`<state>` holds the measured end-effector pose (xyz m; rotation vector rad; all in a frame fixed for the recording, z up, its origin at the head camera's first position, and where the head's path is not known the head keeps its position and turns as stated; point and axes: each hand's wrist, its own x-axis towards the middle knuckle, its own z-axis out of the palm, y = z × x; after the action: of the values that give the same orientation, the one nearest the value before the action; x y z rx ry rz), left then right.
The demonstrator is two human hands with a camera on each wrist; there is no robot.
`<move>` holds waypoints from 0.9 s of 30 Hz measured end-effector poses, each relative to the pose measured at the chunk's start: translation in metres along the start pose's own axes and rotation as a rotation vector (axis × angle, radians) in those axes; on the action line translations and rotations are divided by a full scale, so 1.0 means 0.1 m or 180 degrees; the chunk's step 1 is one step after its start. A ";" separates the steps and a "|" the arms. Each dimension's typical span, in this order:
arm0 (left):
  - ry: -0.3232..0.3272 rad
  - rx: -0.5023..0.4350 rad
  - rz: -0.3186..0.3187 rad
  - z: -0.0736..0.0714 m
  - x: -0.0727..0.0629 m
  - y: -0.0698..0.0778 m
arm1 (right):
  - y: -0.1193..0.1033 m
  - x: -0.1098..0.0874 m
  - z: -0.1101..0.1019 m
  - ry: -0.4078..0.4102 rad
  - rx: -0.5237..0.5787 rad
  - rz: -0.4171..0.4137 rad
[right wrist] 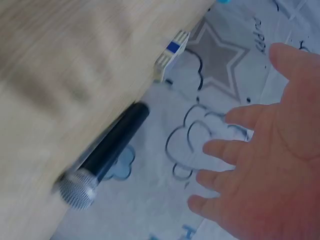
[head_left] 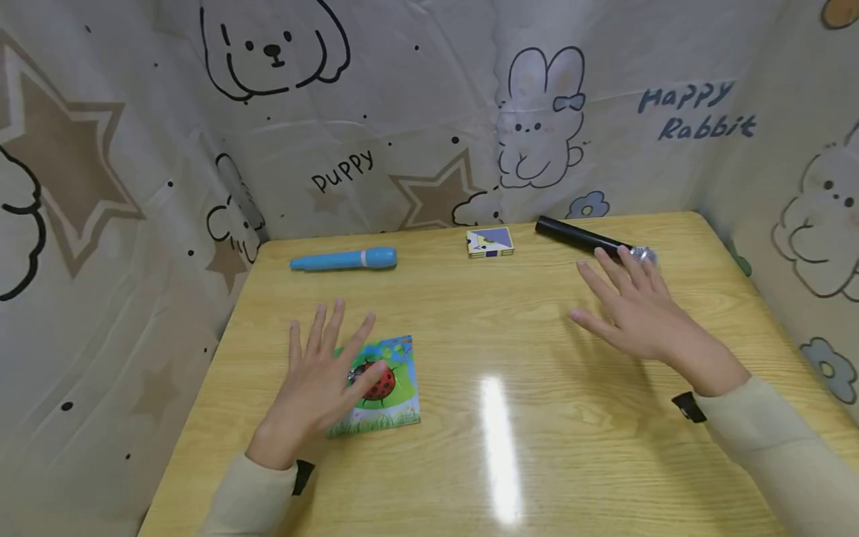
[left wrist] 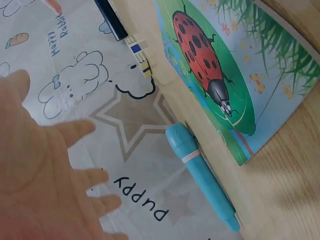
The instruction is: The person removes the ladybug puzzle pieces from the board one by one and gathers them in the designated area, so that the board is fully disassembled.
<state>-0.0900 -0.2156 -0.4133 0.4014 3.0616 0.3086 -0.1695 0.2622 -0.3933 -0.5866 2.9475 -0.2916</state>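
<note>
My left hand (head_left: 318, 388) is spread with straight fingers above the table, overlapping the left part of a ladybug picture board (head_left: 396, 403) in the head view. Its palm holds nothing in the left wrist view, where the whole ladybug shows. Fingers apart and nothing in it, my right hand (head_left: 634, 317) hovers at the right, its fingertips overlapping the silver head of a black microphone (head_left: 580, 236). Beyond the left hand lies a blue pen-shaped thing (head_left: 332, 259) with a thicker rounded end and a pale band. Between it and the microphone sits a small card box (head_left: 491, 242).
The light wooden table (head_left: 456, 313) carries a bright streak of reflected light. Pale printed curtains (head_left: 416, 97) hang close along its back, left and right edges. Dark straps (head_left: 689, 407) show at both wrists, beside light sleeves.
</note>
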 end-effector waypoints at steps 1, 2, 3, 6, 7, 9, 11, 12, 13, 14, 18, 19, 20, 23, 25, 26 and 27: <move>-0.0024 -0.0027 0.0051 0.00 0.00 0.00 | -0.04 0.05 -0.01 -0.0030 0.0048 -0.0039; -0.0050 -0.0046 0.0105 0.00 0.00 -0.01 | -0.09 0.09 -0.02 -0.0054 0.0078 -0.0092; -0.0078 -0.0061 0.0162 0.00 0.00 -0.01 | -0.14 0.14 -0.03 -0.0076 0.0099 -0.0154; -0.0127 -0.0044 0.0316 0.03 0.00 -0.02 | -0.31 0.28 -0.03 -0.0136 0.0086 -0.0381; -0.0135 -0.0029 0.0359 0.04 -0.01 -0.02 | -0.37 0.33 -0.02 -0.0139 0.0058 -0.0474; -0.0139 0.0006 0.0438 0.07 -0.02 -0.03 | -0.50 0.43 0.00 -0.0124 -0.0009 -0.0655; -0.0145 0.0031 0.0510 0.09 -0.04 -0.03 | -0.65 0.53 0.02 -0.0089 -0.0032 -0.0825; -0.0166 0.0027 0.0534 0.09 -0.05 -0.03 | -0.73 0.58 0.04 -0.0075 -0.0035 -0.0902; -0.0195 0.0000 0.0560 0.10 -0.05 -0.02 | -0.79 0.62 0.05 -0.0062 -0.0040 -0.0975; -0.0239 -0.0020 0.0574 0.10 -0.06 -0.01 | -0.87 0.67 0.07 -0.0048 -0.0035 -0.1043; -0.0468 -0.0133 0.0552 0.13 -0.06 0.01 | -1.18 0.82 0.16 -0.0016 -0.0085 -0.1287; -0.0525 -0.0144 0.0535 0.14 -0.06 0.02 | -1.26 0.86 0.20 -0.0016 -0.0102 -0.1353; -0.0579 -0.0159 0.0522 0.16 -0.07 0.02 | -1.35 0.89 0.23 -0.0030 -0.0106 -0.1417; -0.0701 -0.0200 0.0518 0.21 -0.08 0.03 | -1.58 0.97 0.35 -0.0104 -0.0089 -0.1621; -0.0774 -0.0259 0.0508 0.25 -0.09 0.04 | -1.72 1.01 0.45 -0.0131 -0.0040 -0.1779; -0.0797 -0.0289 0.0504 0.26 -0.10 0.04 | -1.77 1.03 0.50 -0.0150 -0.0002 -0.1827; -0.0818 -0.0310 0.0499 0.27 -0.11 0.05 | -1.83 1.04 0.54 -0.0164 0.0051 -0.1875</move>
<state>-0.0768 -0.2089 -0.4386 0.6240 2.7583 0.3778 -0.1899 0.0472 -0.4158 -1.4262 2.6492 -0.3419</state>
